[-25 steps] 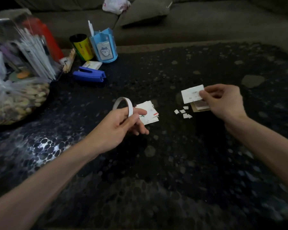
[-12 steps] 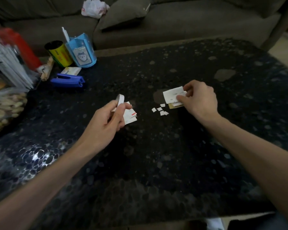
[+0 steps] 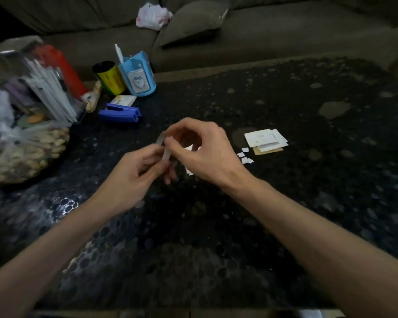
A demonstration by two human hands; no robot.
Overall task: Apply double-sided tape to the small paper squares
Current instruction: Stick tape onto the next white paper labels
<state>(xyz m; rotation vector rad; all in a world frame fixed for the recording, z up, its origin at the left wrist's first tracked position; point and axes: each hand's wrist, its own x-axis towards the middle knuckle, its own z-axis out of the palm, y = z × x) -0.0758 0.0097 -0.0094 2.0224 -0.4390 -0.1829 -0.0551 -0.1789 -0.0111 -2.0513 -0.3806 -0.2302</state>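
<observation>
A curled white strip of double-sided tape (image 3: 164,149) is held above the middle of the dark table. My left hand (image 3: 133,173) grips its lower part between thumb and fingers. My right hand (image 3: 202,150) has come over beside it and pinches the strip's upper end with fingertips. Several small paper squares (image 3: 245,156) lie loose on the table to the right of my hands. Just beyond them sits a small stack of white and tan paper pieces (image 3: 265,141). Another white paper stack (image 3: 190,171) is mostly hidden under my right hand.
A blue stapler (image 3: 121,113), a yellow can (image 3: 109,80) and a blue holder (image 3: 138,75) stand at the back left. A bag of nuts (image 3: 21,154) and a clear box of sticks (image 3: 39,88) fill the left edge. A sofa (image 3: 262,31) runs behind the table.
My right hand let go of the white paper piece, left it on the stack at the right, and moved left to the tape strip. My left hand stayed on the strip.
</observation>
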